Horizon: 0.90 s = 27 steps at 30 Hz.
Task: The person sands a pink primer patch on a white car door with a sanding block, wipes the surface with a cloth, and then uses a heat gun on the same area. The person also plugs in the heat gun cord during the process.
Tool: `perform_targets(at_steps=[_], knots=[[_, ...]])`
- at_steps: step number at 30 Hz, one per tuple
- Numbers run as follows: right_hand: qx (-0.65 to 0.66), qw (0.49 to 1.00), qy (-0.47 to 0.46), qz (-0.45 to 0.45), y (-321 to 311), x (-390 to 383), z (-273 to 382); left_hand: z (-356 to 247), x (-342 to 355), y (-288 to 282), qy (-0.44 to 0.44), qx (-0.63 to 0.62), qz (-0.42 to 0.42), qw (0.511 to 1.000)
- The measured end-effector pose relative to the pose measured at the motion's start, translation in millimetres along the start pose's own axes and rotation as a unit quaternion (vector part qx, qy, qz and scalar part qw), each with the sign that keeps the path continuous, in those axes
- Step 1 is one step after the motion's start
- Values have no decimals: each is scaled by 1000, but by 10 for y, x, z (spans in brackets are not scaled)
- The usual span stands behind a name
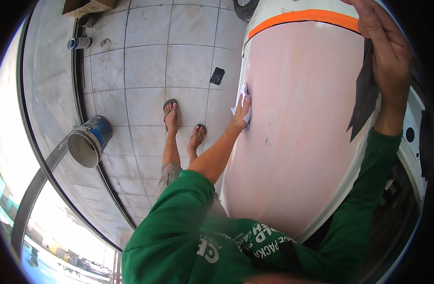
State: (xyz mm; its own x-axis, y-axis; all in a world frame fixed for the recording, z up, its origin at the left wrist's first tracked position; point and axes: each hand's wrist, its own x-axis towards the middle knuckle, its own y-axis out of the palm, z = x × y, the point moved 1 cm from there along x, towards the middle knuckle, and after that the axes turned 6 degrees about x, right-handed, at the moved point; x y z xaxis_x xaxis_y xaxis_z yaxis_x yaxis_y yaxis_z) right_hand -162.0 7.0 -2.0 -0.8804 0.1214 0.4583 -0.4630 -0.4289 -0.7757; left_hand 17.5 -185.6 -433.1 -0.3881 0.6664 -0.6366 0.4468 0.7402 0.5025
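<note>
My left hand presses a crumpled white cloth against the left edge of a large pale pink car panel. The cloth wraps partly round the fingers. At the upper right, my right hand is raised with its fingers stretched out near the panel's far right corner, the fingertips cut off by the picture's rim. A dark grey strip with a jagged end hangs beside this hand; I cannot tell whether the hand touches it. Orange tape borders the panel's far edge.
A blue-and-grey bucket lies tilted on the left by a glass wall. A small can and a cardboard box are farther off. A black flat piece lies on the tiled floor. Part of a tyre shows at the top.
</note>
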Motion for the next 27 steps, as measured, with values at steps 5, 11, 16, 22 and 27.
perform_targets(at_steps=[5, 11, 16, 22, 27], knots=[[-15, 996, 85, 10, -254, -229, -192, 1006, -2688, -288, -261, 96, 9, 961], [140, 982, 126, 11, -290, -328, -690, -1203, -2055, 804, 245, 311, 159, 904], [-55, 998, 13, 23, -213, 58, 186, -2507, 186, 1339, 374, 238, 95, 891], [46, 998, 36, -39, -176, -112, -62, -1859, -1073, 1099, 381, 343, 140, 847], [22, 999, -3, -28, -391, -116, -68, -850, -2731, 543, 349, 353, 231, 837]])
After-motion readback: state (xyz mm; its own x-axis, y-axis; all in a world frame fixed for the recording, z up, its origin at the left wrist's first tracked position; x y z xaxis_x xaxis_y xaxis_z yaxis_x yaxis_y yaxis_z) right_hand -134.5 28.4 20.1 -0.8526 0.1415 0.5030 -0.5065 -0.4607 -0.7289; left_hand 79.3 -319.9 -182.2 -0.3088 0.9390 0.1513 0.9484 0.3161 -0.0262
